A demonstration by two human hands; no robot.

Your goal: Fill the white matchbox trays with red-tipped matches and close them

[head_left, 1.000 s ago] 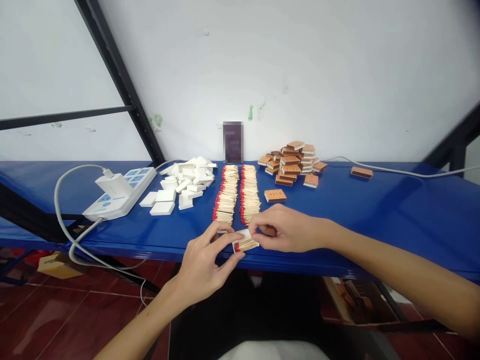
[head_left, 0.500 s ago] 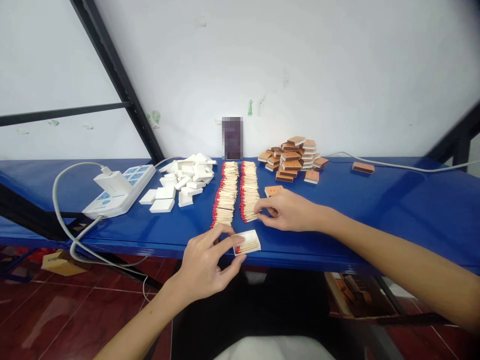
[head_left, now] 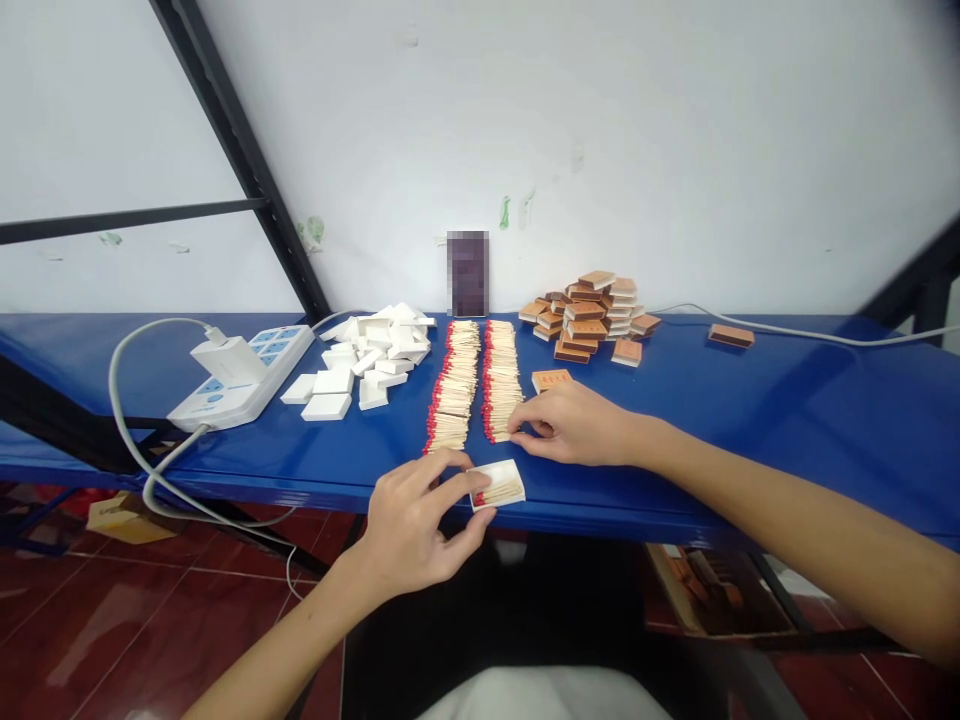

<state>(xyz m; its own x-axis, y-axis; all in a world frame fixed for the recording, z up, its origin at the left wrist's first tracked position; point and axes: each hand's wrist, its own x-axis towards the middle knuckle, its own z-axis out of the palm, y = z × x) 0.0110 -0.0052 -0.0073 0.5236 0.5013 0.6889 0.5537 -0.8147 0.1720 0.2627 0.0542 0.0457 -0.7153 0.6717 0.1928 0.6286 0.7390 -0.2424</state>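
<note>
My left hand grips a white matchbox tray at its left end, by the front edge of the blue shelf. Several red-tipped matches lie in the tray, their heads toward my fingers. My right hand is closed in a pinch on the bare stick ends at the near end of the right row of matches; how many it grips is hidden. Beside it runs a second row of matches, heads also to the left. Just behind my right hand lies an orange matchbox sleeve, partly covered by it.
White empty trays are heaped at left, beside a power strip with a plugged-in charger and cable. Brown-orange matchboxes are piled at back right; a single matchbox lies farther right. A pixelated dark rectangle stands against the wall.
The view has shifted slightly. My right hand stays at the near end of the right row, its fingers pinching there, and my left hand keeps the tray in the same place.
</note>
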